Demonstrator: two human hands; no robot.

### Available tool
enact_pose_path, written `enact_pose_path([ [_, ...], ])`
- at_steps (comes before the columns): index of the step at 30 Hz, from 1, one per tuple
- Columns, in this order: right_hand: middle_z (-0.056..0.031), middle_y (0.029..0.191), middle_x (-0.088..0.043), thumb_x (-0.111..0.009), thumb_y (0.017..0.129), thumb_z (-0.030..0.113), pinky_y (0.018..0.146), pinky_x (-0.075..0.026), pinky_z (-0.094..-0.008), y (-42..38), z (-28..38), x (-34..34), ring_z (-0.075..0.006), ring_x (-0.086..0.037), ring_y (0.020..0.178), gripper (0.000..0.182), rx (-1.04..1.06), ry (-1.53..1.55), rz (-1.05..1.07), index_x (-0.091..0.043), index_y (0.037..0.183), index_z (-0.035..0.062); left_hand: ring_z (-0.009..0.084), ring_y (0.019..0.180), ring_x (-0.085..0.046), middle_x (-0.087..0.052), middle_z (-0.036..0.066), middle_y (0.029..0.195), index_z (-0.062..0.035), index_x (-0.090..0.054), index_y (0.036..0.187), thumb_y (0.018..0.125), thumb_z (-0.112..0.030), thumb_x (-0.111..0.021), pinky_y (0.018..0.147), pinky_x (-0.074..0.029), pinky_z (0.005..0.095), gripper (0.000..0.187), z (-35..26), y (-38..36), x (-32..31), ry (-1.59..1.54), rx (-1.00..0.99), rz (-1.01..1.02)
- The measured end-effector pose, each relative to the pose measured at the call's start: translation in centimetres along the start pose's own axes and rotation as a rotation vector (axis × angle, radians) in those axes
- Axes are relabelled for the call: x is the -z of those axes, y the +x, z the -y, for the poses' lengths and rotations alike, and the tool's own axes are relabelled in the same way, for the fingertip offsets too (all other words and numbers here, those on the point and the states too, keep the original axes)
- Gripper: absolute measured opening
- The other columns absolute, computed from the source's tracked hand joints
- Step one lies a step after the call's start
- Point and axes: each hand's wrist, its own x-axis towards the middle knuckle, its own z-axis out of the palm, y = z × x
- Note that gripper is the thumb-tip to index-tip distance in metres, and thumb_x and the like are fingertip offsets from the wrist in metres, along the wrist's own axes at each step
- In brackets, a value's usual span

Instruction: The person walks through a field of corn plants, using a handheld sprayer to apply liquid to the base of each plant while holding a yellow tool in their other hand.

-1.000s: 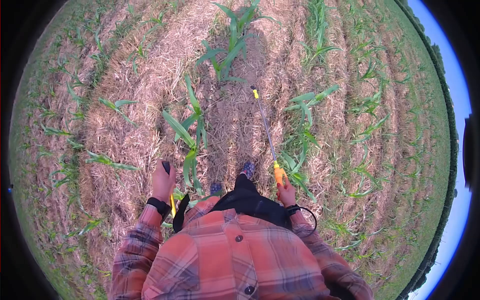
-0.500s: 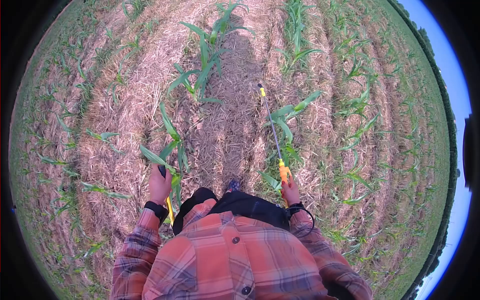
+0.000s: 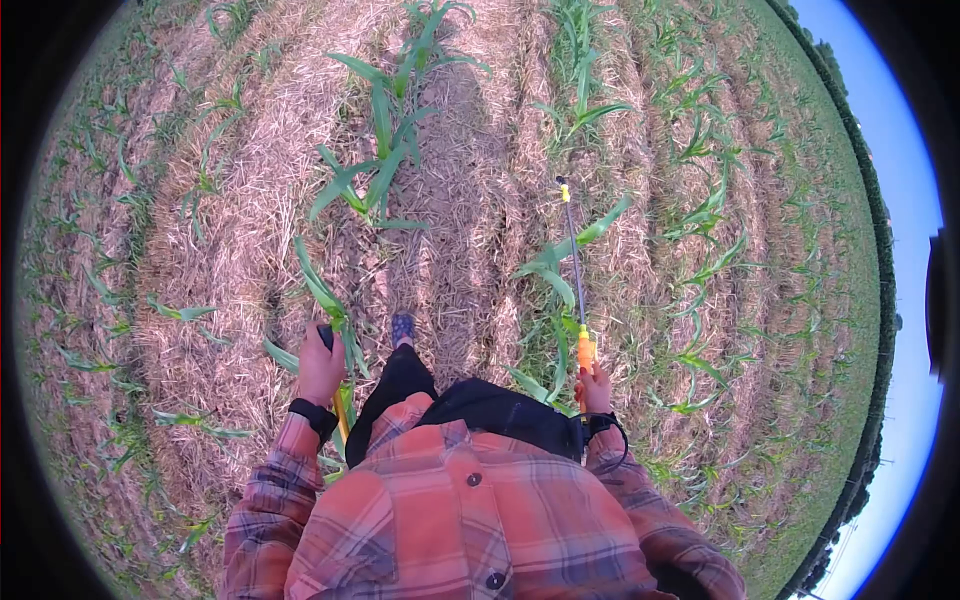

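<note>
My right hand [image 3: 596, 390] is closed around the orange handle of a sprayer wand [image 3: 577, 262]. The thin metal shaft points forward, with a yellow and black nozzle at its tip above the straw-covered soil. A black hose loops by the right wrist. My left hand [image 3: 320, 372] wraps round the black grip of a lever [image 3: 326, 337], whose yellow bar [image 3: 343, 412] runs back toward my hip; its far end is hidden. A young corn plant [image 3: 322, 287] stands just in front of my left hand, and another [image 3: 552, 268] lies beside the wand shaft.
Rows of young corn [image 3: 385, 150] run forward on both sides, with straw-covered ground [image 3: 470, 200] between them. My left foot, in a blue patterned shoe [image 3: 402, 327], is on this strip. A tree line and sky border the field at right.
My left foot has come forward into view. The wand tip has swung to the right, and the plants have shifted slightly left and down in view. Both hands keep their grips.
</note>
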Motion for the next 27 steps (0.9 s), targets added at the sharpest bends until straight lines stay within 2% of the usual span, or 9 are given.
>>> enact_pose_path([
  [2,-0.0031,0.065,-0.05,-0.053,0.082,0.016,0.032,-0.034,-0.021,0.9,1.6,-1.9,-0.0082,-0.044,0.039,0.032,-0.015,0.057,0.023,-0.042,0.11,0.0066,0.0378,0.061,-0.056,-0.055,0.02,0.065,-0.0012,-0.041,0.094,0.079,-0.017,-0.05,0.053,-0.042,0.0434,0.024,-1.2,2.5,1.5,-0.078,0.144,0.066],
  [6,-0.0025,0.066,-0.049,-0.053,0.082,0.017,0.033,-0.034,-0.0206,1.6,5.6,-6.6,-0.008,-0.045,0.042,0.031,-0.01,0.027,0.105,-0.042,0.109,0.0076,0.0353,0.056,-0.056,-0.055,0.02,0.065,-0.0016,-0.041,0.093,0.079,-0.018,-0.051,0.049,-0.043,0.0409,0.024,-0.2,6.1,3.1,-0.043,0.119,0.035],
  [8,-0.0021,0.066,-0.049,-0.054,0.082,0.018,0.033,-0.034,-0.0212,2.3,6.6,-8.7,-0.0081,-0.045,0.042,0.036,-0.021,0.036,0.127,-0.04,0.114,0.0076,0.0307,0.049,-0.056,-0.054,0.018,0.061,-0.0024,-0.041,0.094,0.079,-0.018,-0.051,0.043,-0.043,0.0376,0.024,-1.2,7.5,4.4,-0.108,0.207,0.072],
  [10,-0.0061,0.077,-0.053,-0.052,0.083,0.019,0.036,-0.037,-0.0223,3.0,7.5,-10.6,-0.0086,-0.045,0.043,0.043,-0.033,-0.061,0.132,-0.036,0.121,0.0065,0.0283,0.045,-0.055,-0.054,0.016,0.059,-0.0025,-0.041,0.093,0.08,-0.018,-0.051,0.04,-0.043,0.0361,0.023,-1.2,8.7,4.9,-0.132,0.219,0.075],
  [13,-0.0072,0.074,-0.052,-0.056,0.081,0.016,0.034,-0.036,-0.0231,3.6,8.3,-12.9,-0.0104,-0.046,0.043,0.053,-0.008,-0.048,0.145,-0.027,0.124,0.0039,0.0253,0.041,-0.055,-0.053,0.013,0.055,-0.0024,-0.041,0.092,0.08,-0.018,-0.05,0.038,-0.043,0.0347,0.021,-1.1,10.2,5.0,-0.148,0.208,0.074],
  [15,-0.0073,0.072,-0.05,-0.058,0.079,0.014,0.034,-0.036,-0.0236,3.8,9.2,-13.6,-0.0115,-0.046,0.043,0.065,-0.015,-0.062,0.14,-0.016,0.128,0.003,0.0246,0.04,-0.054,-0.052,0.012,0.053,-0.0023,-0.041,0.091,0.081,-0.017,-0.05,0.038,-0.043,0.0347,0.02,-1.3,10.8,5.2,-0.143,0.185,0.069],
  [21,-0.0072,0.07,-0.049,-0.058,0.08,0.015,0.033,-0.035,-0.0239,6.4,11.0,-14.4,-0.0118,-0.046,0.042,0.072,0.012,-0.036,0.184,-0.009,0.132,0.0038,0.024,0.041,-0.054,-0.052,0.013,0.055,-0.0026,-0.04,0.091,0.081,-0.017,-0.049,0.037,-0.042,0.0335,0.02,-2.7,13.2,5.1,-0.169,0.201,0.08],
  [26,-0.0075,0.068,-0.05,-0.058,0.08,0.016,0.032,-0.035,-0.025,12.7,12.7,-13.6,-0.0124,-0.048,0.042,0.074,0.049,-0.003,0.267,-0.008,0.132,0.0037,0.0283,0.049,-0.056,-0.052,0.017,0.058,-0.0016,-0.04,0.091,0.081,-0.018,-0.05,0.043,-0.042,0.0373,0.022,-4.3,16.4,4.0,0.005,0.095,-0.102],
  [27,-0.0076,0.068,-0.051,-0.058,0.08,0.016,0.032,-0.036,-0.025,13.7,13.3,-13.3,-0.0123,-0.048,0.042,0.073,0.048,-0.021,0.251,-0.008,0.132,0.004,0.0299,0.051,-0.056,-0.051,0.017,0.057,-0.0016,-0.04,0.091,0.081,-0.018,-0.05,0.047,-0.042,0.0388,0.022,-5.7,17.2,3.9,-0.028,0.137,-0.087],
])
